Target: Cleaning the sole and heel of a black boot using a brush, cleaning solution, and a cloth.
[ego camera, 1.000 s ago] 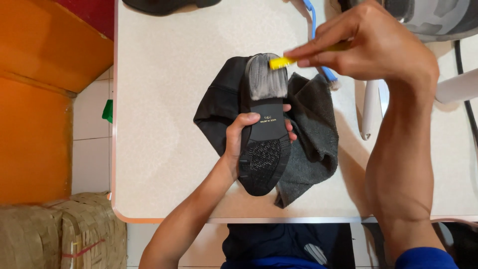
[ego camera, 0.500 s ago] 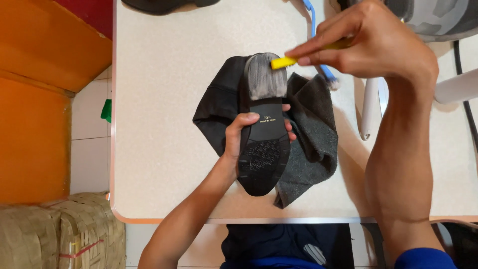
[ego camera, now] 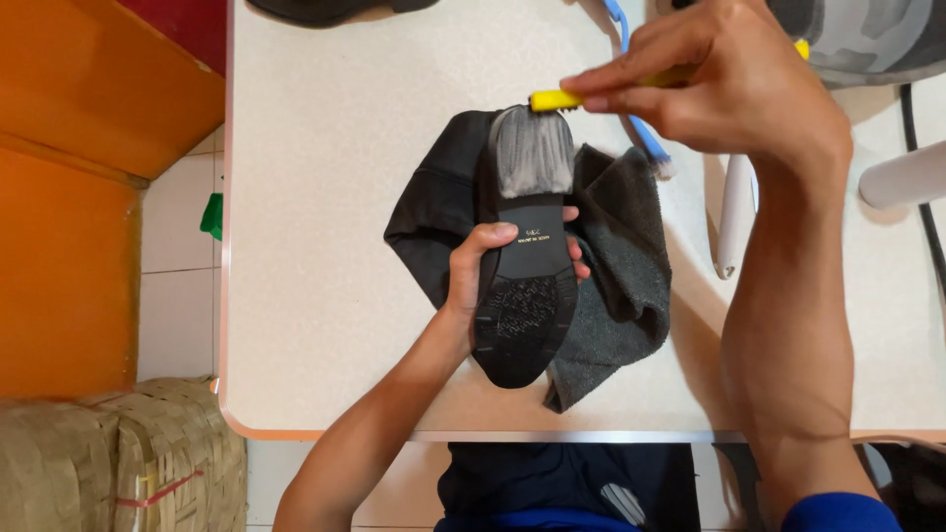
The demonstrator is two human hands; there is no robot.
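I take the shoe (ego camera: 525,286) as my landmark: it lies sole up near the middle of the table (ego camera: 325,197), its toe toward me and its grey heel away. Nearest me, my left hand (ego camera: 483,271) wraps around the shoe's waist, thumb over the sole and fingertips showing on the other side, gripping it firmly. Under the shoe is a dark cloth (ego camera: 621,266), spreading out on both sides. Beyond the heel, my right hand (ego camera: 729,84) is closed on a yellow brush (ego camera: 557,99), pinched between thumb and fingers, its head resting right at the heel's far edge. Just right of the heel, partly under that hand, lies a blue brush (ego camera: 645,143), and further right a white tube (ego camera: 734,212).
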